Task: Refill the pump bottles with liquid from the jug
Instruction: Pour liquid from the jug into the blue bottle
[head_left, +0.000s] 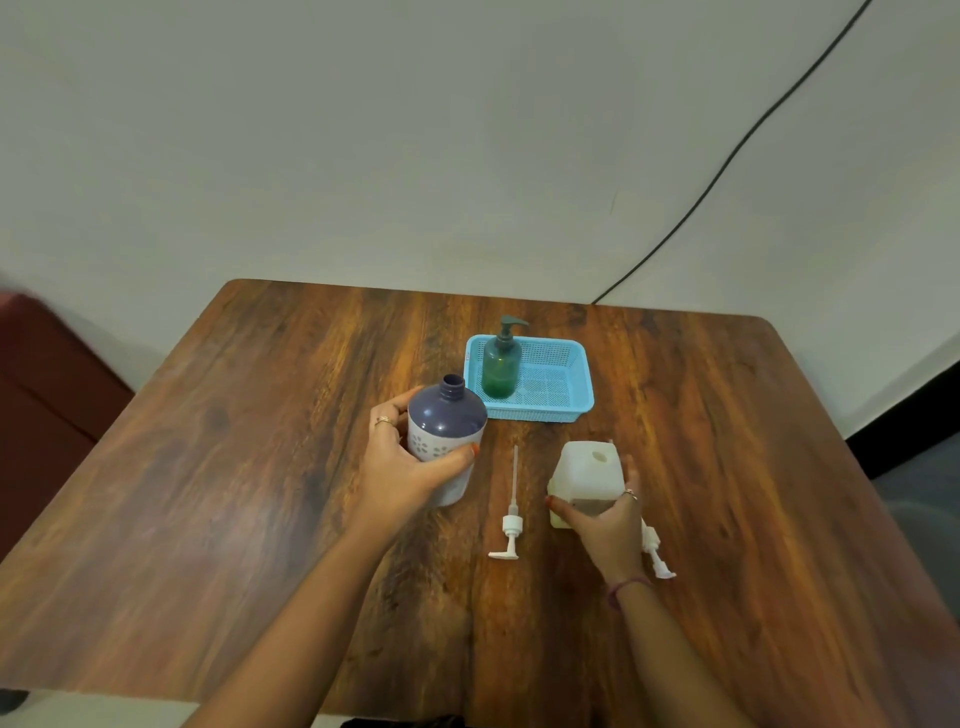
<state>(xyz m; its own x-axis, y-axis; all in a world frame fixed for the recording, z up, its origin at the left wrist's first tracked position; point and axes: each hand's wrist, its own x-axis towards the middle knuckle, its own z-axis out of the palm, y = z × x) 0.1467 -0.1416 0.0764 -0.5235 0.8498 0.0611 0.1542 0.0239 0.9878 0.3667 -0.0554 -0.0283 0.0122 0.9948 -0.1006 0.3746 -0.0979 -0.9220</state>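
My left hand (410, 467) grips a purple and white bottle (445, 421) with its neck open and no pump on it, upright at the table's middle. My right hand (605, 519) wraps the near side of a translucent white jug (584, 467) whose top opening is uncapped. Between the two lies a white pump head (511, 525) with its long tube pointing away from me. A second white pump head (657, 558) lies partly hidden behind my right wrist. A green pump bottle (501, 366) with its pump fitted stands in the blue basket (561, 410).
The wooden table (260, 493) ends in a rounded far edge against a pale wall. A black cable (727, 161) runs down the wall to the table's back edge. A dark red cabinet (47, 395) stands at the left.
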